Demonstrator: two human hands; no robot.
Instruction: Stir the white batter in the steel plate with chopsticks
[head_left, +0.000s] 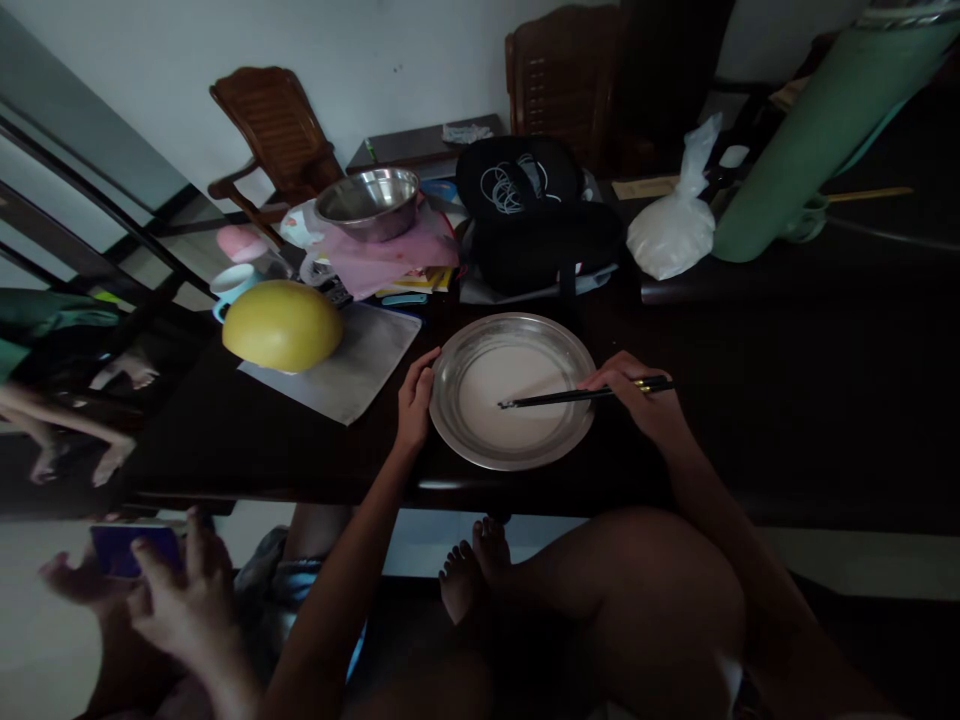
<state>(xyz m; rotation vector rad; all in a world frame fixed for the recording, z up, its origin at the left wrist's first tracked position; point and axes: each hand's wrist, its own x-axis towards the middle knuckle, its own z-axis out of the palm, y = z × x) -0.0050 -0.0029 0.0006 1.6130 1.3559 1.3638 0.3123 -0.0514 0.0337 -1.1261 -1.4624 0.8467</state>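
Your left hand (414,402) loosely extended against the bowl (513,462), your right hand (637,396) pinching black chopsticks (553,398), slanted leftward

Steel bowl (511,464) upright, whitish liquid (510,380) inside; black chopsticks (555,397) slanting over rim, tips at liquid.

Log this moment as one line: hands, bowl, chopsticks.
left hand: against rim of metal bowl | right hand: holding black chopsticks | chopstick tips: at whitish mixture | bowl: on dark table
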